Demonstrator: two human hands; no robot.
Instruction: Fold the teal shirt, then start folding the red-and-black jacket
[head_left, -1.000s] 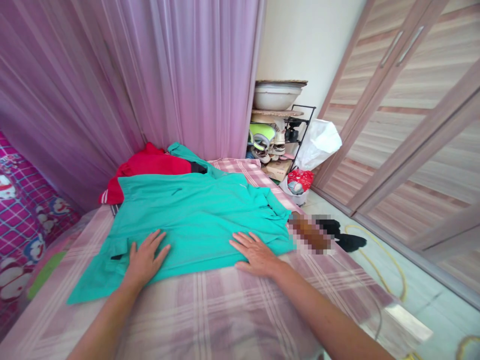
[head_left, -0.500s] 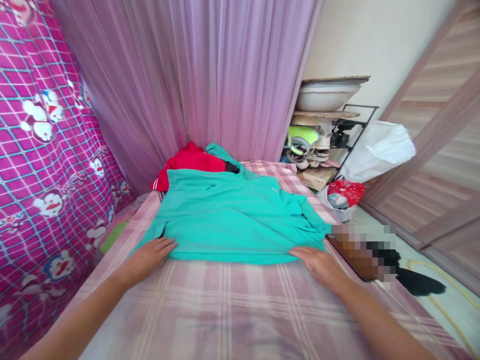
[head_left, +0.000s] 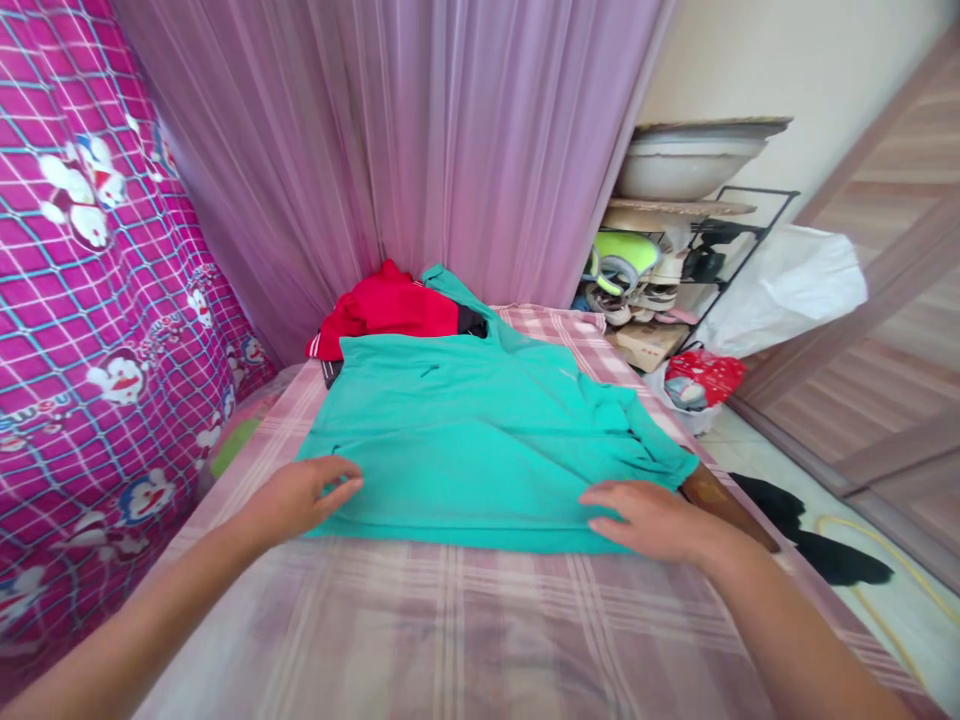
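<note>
**Both hands at the near hem of a teal shirt on a plaid-covered bed**

The left hand (head_left: 304, 494) lies on the near left corner of the flat-spread teal cotton shirt (head_left: 480, 440), its fingers (head_left: 339, 470) curled and pinching the cloth's edge between thumb and fingertips. The right hand (head_left: 652, 518) rests palm down on the near right corner of the same shirt, fingers slightly bent and spread over the hem; whether it grips the cloth or only presses on it cannot be told.

The shirt stretches between the two hands and away from them, lying on the pale pink plaid bed sheet (head_left: 465, 630), which shows bare just nearer than both wrists. Beyond the left hand, at the far end of the shirt and touching it, sits a crumpled red garment (head_left: 386, 308). Further beyond hangs a sheer mauve curtain (head_left: 405, 140). To the left of the left hand hangs a magenta checked cloth with cartoon cats (head_left: 90, 280). Beyond the right hand, well apart, stands a black wire shoe rack (head_left: 739, 245) with a white plastic basin (head_left: 686, 165) on top. Just beside the right hand, past the bed's edge, a brown wooden board (head_left: 724, 505) slants.
</note>
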